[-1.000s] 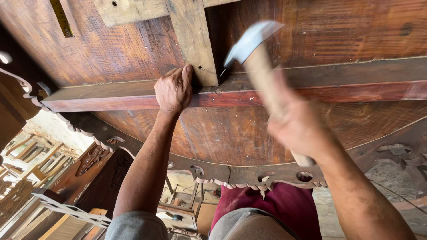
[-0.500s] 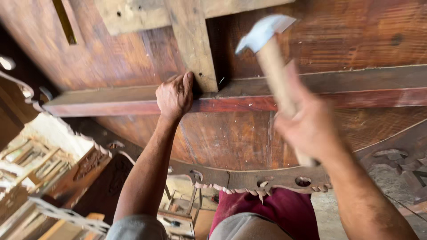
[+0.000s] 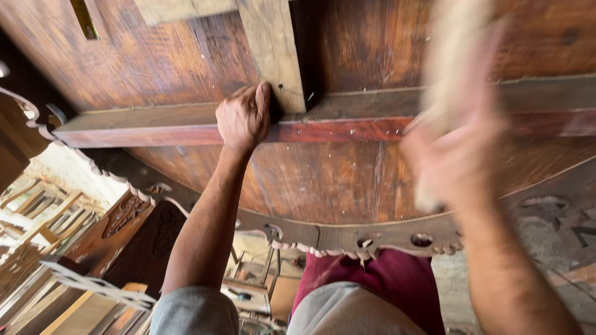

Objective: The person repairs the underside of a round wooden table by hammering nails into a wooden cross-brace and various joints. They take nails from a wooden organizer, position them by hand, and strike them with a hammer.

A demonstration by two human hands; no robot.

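Since half a second ago the hammer (image 3: 462, 68) has swung upward into a pale blur, its head gone past the top of the view, while the other hand has kept its place. On the left, the left hand (image 3: 243, 116) lies with curled fingers pressed on the reddish crossbar (image 3: 149, 127), its fingertips against the pale upright batten (image 3: 273, 53); it pins rather than grips. On the right, the right hand (image 3: 456, 155) is wrapped around the handle (too smeared to judge how tightly). To strike well, I judge the steadying fingers should stay clear of the joint and the blow should land square. Counted: one hammer, one batten, one crossbar, one carved scalloped rail (image 3: 347, 236) below, two hands.
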